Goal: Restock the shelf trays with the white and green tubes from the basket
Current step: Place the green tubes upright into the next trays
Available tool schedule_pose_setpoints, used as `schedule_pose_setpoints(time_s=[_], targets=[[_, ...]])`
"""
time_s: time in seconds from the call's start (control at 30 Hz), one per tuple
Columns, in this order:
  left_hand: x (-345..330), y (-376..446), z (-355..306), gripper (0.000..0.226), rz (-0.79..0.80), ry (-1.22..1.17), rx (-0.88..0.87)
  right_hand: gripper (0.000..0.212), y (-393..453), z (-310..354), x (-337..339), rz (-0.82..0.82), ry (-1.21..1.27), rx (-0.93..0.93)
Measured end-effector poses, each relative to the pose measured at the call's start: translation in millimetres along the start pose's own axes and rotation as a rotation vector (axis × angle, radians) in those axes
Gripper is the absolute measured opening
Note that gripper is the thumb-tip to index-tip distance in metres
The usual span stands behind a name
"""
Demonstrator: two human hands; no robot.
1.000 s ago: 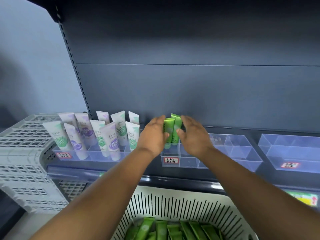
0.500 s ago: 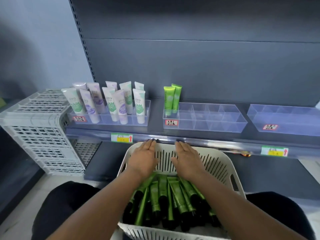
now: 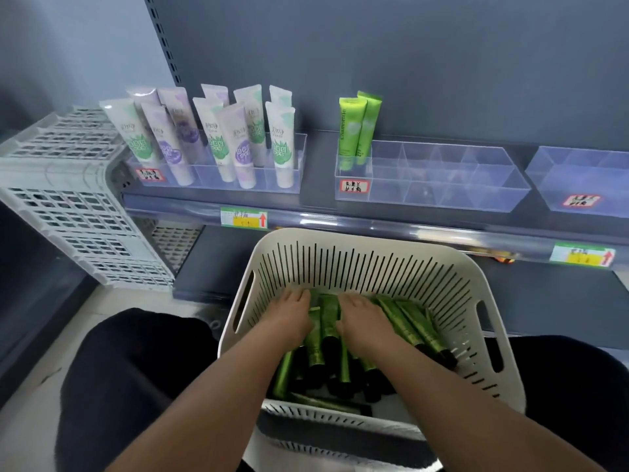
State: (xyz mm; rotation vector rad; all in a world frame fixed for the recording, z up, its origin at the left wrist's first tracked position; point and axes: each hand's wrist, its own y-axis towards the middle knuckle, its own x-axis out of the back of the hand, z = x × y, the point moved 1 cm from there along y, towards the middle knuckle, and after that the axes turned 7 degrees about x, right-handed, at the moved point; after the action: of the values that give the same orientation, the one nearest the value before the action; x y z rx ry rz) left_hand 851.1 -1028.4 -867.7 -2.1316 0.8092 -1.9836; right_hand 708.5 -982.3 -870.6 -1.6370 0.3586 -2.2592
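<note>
A white slotted basket (image 3: 473, 284) sits low in front of me and holds several dark green tubes (image 3: 408, 325) with black caps. My left hand (image 3: 292, 318) and my right hand (image 3: 366, 323) lie palm down, side by side, on the pile, with fingers stretched out. Neither hand lifts a tube. On the shelf, a clear divided tray (image 3: 442, 189) has two bright green tubes (image 3: 357, 127) standing in its left end compartment. A second clear tray (image 3: 211, 180) to the left holds several white tubes (image 3: 245, 137) with green or purple prints.
A third clear tray (image 3: 578, 185) stands at the shelf's far right. White plastic crates (image 3: 68, 199) are stacked to the left. The shelf's front rail (image 3: 391, 229) with price labels runs just beyond the basket. My dark-clothed knees flank the basket.
Both hands left the two green tubes in the middle tray, came back over the basket rim and dropped onto the tube pile. The camera tilted down.
</note>
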Motion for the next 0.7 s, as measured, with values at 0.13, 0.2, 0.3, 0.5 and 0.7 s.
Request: schedule_pose_setpoints(time_s=[0.13, 0.2, 0.3, 0.5, 0.7], targets=[[-15.2, 16.7, 5.3, 0.057, 0.119, -0.087, 0.058, 0.060, 20.5, 6.0, -16.7, 0.102, -0.029, 0.034], [-19.9, 24.1, 4.7, 0.053, 0.163, -0.129, 0.077, 0.056, 30.3, 9.9, -20.2, 0.140, -0.079, 0.039], [-22.6, 33.3, 3.8, 0.045, 0.147, -0.125, 0.125, 0.057, 41.2, 13.7, -23.8, 0.153, -0.172, 0.017], [-27.6, 44.9, 7.6, 0.027, 0.070, -0.172, 0.199, 0.062, 50.8, 13.0, -32.9, 0.168, -0.191, -0.082], [-20.3, 48.1, 5.9, 0.024, -0.055, -0.355, 0.374, 0.034, 62.0, 11.0, -35.5, 0.149, 0.030, -0.144]])
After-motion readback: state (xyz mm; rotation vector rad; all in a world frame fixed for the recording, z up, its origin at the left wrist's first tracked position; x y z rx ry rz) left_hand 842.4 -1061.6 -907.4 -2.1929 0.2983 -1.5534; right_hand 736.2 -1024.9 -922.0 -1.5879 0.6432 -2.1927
